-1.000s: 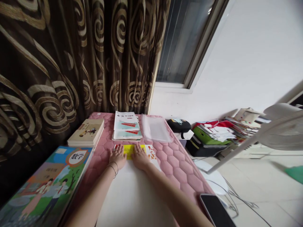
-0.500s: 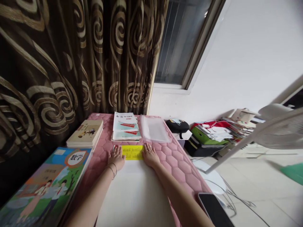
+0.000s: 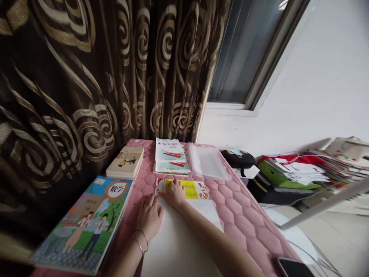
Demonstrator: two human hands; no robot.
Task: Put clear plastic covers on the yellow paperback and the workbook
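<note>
A booklet or sheet with a yellow printed panel (image 3: 190, 191) and a red leaf-like pattern lies on the pink padded table cover, its long white part (image 3: 178, 246) reaching toward me. My right hand (image 3: 175, 195) rests palm down on the panel's left part, fingers spread, thumb pointing left. At the left edge of the white part lies my left hand (image 3: 150, 215), fingers stretched out flat, a thin bangle on its wrist. The right thumb comes close to the left fingertips. Neither hand grips anything that I can see.
Left of my hands lie a mathematics textbook (image 3: 86, 227) and a stack of tan books (image 3: 125, 162). Beyond them are calligraphy workbooks (image 3: 171, 157) and clear plastic sleeves (image 3: 209, 161). A phone (image 3: 294, 266) sits at the near right edge; a black case (image 3: 238, 158) is farther right.
My right hand has moved left across the yellow panel, uncovering the patterned right end. My left hand has drawn back toward me along the left edge. The view has turned left.
</note>
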